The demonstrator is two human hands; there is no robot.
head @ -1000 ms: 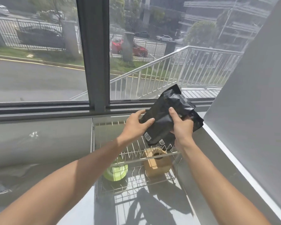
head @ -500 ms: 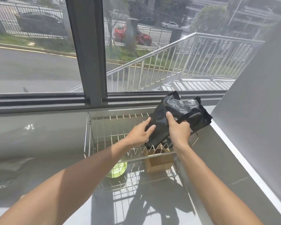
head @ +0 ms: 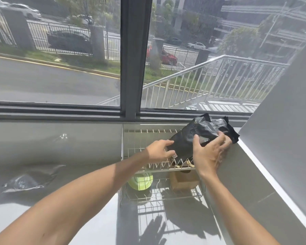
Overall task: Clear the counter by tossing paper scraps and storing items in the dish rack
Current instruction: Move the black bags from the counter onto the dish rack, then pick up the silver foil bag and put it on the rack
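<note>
Crinkling under both hands, the black pouch — glossy, creased, small white label at its lower corner — lies across the dish rack; left hand and right hand fingers curl loosely against it.

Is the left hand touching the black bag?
Touching. The head view shows the left hand with its fingertips lying on the lower left edge of the black bag.

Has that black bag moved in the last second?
Yes. The black bag has come down and toward the wall, now lying across the dish rack top tier, both hands on it.
</note>
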